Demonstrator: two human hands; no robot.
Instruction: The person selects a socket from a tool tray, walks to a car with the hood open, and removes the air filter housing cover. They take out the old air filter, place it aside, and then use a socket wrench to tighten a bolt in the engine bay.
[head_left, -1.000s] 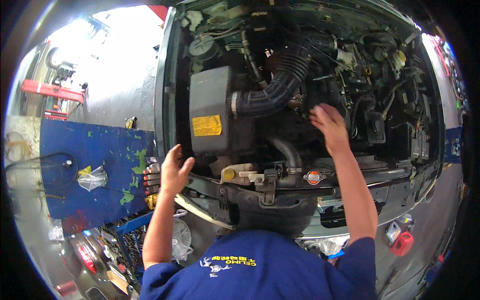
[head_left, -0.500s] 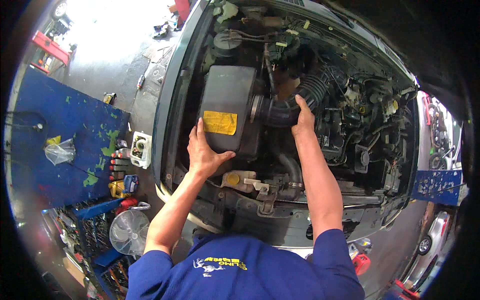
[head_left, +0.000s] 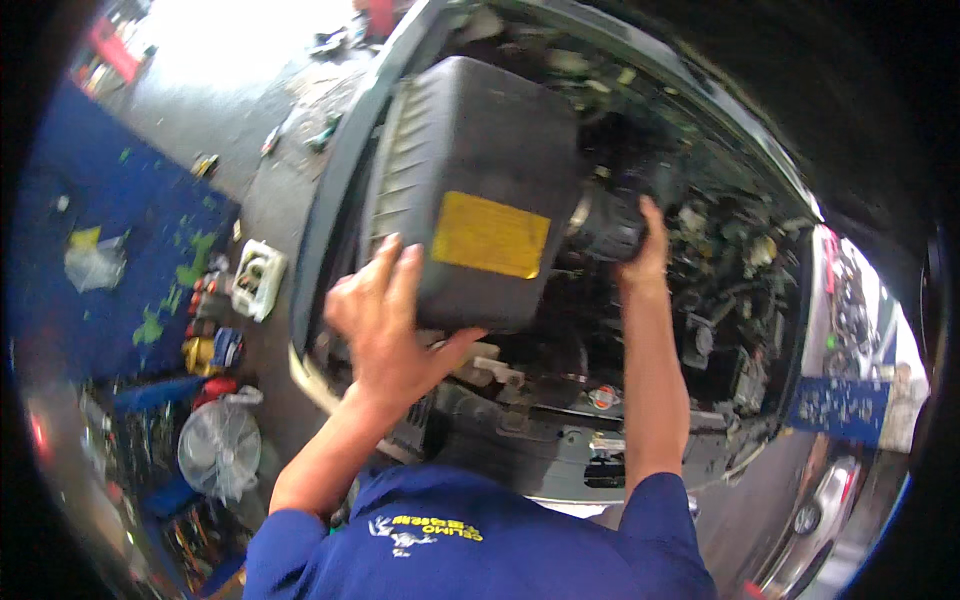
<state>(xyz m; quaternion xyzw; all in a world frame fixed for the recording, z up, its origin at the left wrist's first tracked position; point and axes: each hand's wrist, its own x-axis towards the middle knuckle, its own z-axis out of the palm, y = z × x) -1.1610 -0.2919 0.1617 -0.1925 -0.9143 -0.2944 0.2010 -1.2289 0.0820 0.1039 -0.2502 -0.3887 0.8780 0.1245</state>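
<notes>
A black air filter housing cover (head_left: 505, 125) with a yellow label (head_left: 490, 235) is raised and tilted over the left of the engine bay. My left hand (head_left: 385, 325) is wrapped round its near left corner, fingers on the side and thumb along the near edge. From its right side a black ribbed air intake hose (head_left: 608, 222) sticks out, fixed by a metal clamp. My right hand (head_left: 645, 245) grips this hose, the thumb on top and the other fingers mostly hidden beneath. Blur hides where the hose's far end lies.
The engine (head_left: 720, 270) and its hoses fill the right of the bay. In front runs the radiator crossmember with a round cap (head_left: 603, 398). To the left are a blue worn panel (head_left: 110, 240), a white container (head_left: 258, 280), bottles and a fan (head_left: 219, 450). A car stands at lower right.
Both hands have lifted the air filter housing cover up out of its place, bringing it closer and tilting it. The intake hose has come up with it, its bend no longer seen whole.
</notes>
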